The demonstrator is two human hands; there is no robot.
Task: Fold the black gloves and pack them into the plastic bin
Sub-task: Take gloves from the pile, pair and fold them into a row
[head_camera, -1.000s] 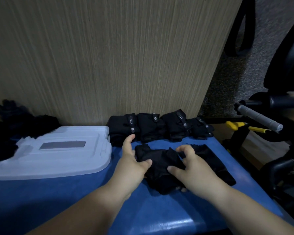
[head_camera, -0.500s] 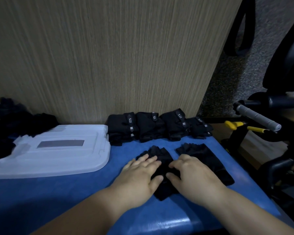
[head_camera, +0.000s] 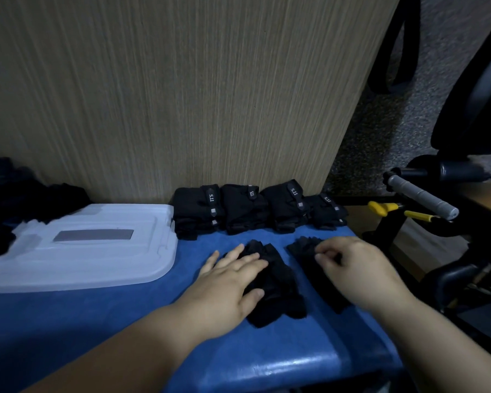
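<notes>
Two black gloves lie side by side on the blue table (head_camera: 267,361). My left hand (head_camera: 227,282) rests flat, fingers straight, on the left glove (head_camera: 279,282), pressing it down. My right hand (head_camera: 357,268) hovers on the right glove (head_camera: 302,246) with its fingers curled, pinching the glove's upper part. Behind them, a row of several folded black gloves (head_camera: 247,211) with white logos leans along the wooden panel. A translucent plastic bin lid (head_camera: 80,248) lies at the left; the bin itself is not in view.
A heap of loose black gloves (head_camera: 26,199) sits at the far left behind the lid. The wooden panel (head_camera: 182,95) closes off the back. Right of the table's edge are a grey-handled bar (head_camera: 420,198), yellow-handled tools (head_camera: 386,207) and a dark chair.
My left hand has flattened the left glove and stays on it. My right hand has left that glove and moved right onto the second glove, fingers curling.
</notes>
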